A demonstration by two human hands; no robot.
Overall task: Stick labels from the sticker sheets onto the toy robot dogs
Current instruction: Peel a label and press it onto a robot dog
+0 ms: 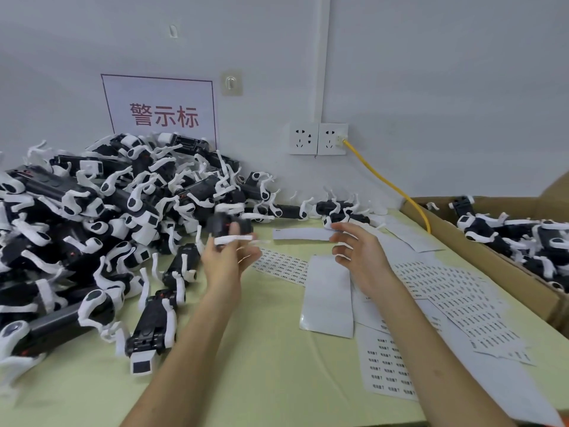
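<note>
My left hand [226,257] holds a black-and-white toy robot dog [229,224] raised above the table; the dog is motion-blurred. A short way to its right, my right hand [358,249] hovers with its fingers loosely spread and holds nothing. Sticker sheets [446,285] with rows of small printed labels lie on the table under and right of my right hand. Another sheet with larger labels [388,368] lies nearer me. A large pile of robot dogs [92,217] covers the left of the table.
A cardboard box [492,260] with more robot dogs stands at the right edge. Blank backing sheets [328,298] lie mid-table. The wall behind carries sockets [318,138], from which a yellow cable [391,183] runs down, and a sign with red characters [163,109]. The table has a yellow-green cover [246,365].
</note>
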